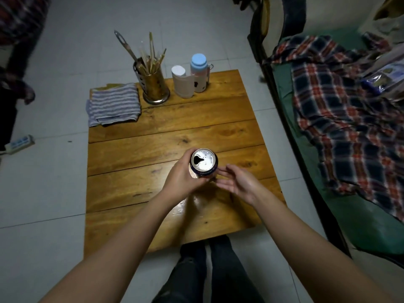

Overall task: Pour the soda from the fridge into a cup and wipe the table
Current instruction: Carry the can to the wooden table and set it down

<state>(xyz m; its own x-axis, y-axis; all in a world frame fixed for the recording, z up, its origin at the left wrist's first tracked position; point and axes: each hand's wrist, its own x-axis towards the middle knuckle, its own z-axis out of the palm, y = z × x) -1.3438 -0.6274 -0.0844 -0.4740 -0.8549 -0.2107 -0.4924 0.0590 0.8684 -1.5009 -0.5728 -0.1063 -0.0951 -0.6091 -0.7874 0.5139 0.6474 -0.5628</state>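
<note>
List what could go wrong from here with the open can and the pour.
1. The soda can is already open and only the left hand grips it; the right hand is open beside it. A slip might spill soda on the wooden table.
2. The white cup stands at the far edge, against the bottle. Reaching over may knock either one.
3. The striped towel overhangs the table's corner and could slide off.
</note>
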